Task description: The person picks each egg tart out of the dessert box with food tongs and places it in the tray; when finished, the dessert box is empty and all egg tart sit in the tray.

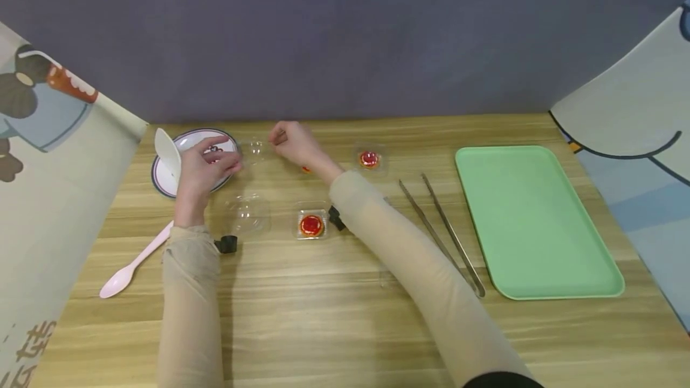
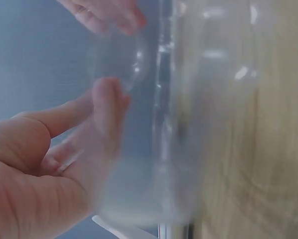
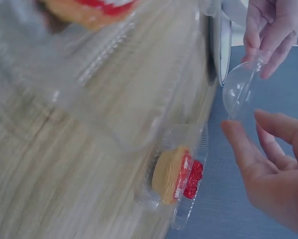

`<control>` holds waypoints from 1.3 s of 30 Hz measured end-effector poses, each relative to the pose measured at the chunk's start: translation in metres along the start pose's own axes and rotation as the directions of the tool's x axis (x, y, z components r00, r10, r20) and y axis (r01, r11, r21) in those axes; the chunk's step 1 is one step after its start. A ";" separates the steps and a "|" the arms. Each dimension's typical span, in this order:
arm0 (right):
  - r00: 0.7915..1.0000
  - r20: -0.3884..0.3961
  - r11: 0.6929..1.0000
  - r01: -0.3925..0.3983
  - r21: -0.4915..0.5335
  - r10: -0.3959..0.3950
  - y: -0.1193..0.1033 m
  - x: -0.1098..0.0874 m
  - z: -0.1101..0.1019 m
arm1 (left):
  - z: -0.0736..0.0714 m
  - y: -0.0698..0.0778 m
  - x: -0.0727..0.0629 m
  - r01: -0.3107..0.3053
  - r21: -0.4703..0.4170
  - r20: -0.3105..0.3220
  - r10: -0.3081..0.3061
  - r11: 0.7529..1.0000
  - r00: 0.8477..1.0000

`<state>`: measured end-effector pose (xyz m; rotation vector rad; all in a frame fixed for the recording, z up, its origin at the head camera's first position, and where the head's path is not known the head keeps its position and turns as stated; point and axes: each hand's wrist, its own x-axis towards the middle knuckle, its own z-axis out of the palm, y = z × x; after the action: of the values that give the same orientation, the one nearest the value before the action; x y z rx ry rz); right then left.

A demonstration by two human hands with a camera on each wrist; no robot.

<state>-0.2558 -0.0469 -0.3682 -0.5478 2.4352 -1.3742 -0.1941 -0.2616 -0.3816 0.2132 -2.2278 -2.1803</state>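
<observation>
A clear plastic domed lid [image 3: 237,92] is held up between the two hands. My left hand [image 1: 202,169] pinches its far edge, in front of a white plate [image 1: 159,179] with a dark rim. The fingertips of my right hand [image 1: 295,142] are at the opposite edge, finger and thumb curved around it. Below the right wrist, a red-topped tart [image 1: 306,169] is mostly hidden. Another red-topped tart [image 3: 171,175] sits in a clear box near the right hand in the right wrist view.
A boxed tart [image 1: 311,226] lies mid-table, near a clear plastic piece [image 1: 248,215]. Long metal tongs [image 1: 442,229] lie right of the right sleeve, beside a green tray [image 1: 539,226]. A pink spoon [image 1: 117,282] lies at left; a white spoon-like piece [image 1: 167,149] leans over the plate.
</observation>
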 end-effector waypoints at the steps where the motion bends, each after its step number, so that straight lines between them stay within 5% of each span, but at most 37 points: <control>1: 1.000 0.022 1.000 0.001 -0.028 0.000 0.000 0.000 0.000 | 0.000 -0.001 0.000 0.011 0.010 0.004 -0.011 1.000 1.000; 13: 0.982 0.189 0.987 0.053 -0.150 -0.024 -0.003 -0.004 0.010 | -0.002 -0.004 -0.002 0.074 0.298 0.057 -0.095 0.952 0.994; 16: 0.972 0.233 0.979 0.080 -0.189 -0.035 -0.003 -0.004 0.012 | -0.002 -0.004 -0.001 0.053 0.422 0.055 -0.084 0.905 0.995; 20: 0.964 0.262 0.968 0.104 -0.228 -0.042 -0.003 -0.003 0.013 | -0.003 -0.004 0.000 -0.014 0.593 0.050 -0.020 0.805 0.999; 22: 0.963 0.264 0.965 0.110 -0.239 -0.044 -0.003 -0.003 0.013 | -0.002 -0.004 0.001 -0.023 0.615 0.047 -0.008 0.789 0.999; 30: 0.965 0.248 0.960 0.141 -0.240 -0.079 -0.004 -0.007 0.008 | -0.003 -0.003 0.001 0.055 0.466 0.055 -0.092 0.883 0.994; 39: 0.972 0.177 0.978 0.175 -0.113 -0.153 -0.005 -0.015 -0.010 | -0.006 -0.002 0.007 0.038 0.478 0.085 -0.089 0.877 0.992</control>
<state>-0.2461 -0.0350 -0.3578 -0.8777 2.3961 -1.1825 -0.2000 -0.2680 -0.3842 0.1804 -2.8245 -1.6562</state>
